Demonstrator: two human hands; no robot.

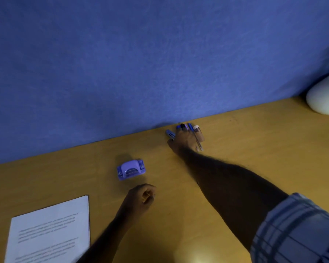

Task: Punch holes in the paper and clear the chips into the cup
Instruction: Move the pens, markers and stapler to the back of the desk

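Observation:
A small purple hole punch sits on the wooden desk, just beyond my left hand, which is curled into a loose fist with nothing visible in it. A printed sheet of paper lies flat at the lower left. My right hand is stretched far forward to the wall and wrapped around a clear cup holding several pens. The picture is blurred there, and the hand hides most of the cup.
A blue fabric partition runs along the back edge of the desk. A round white pot with a green plant stands at the far right corner. My checked sleeve fills the lower right.

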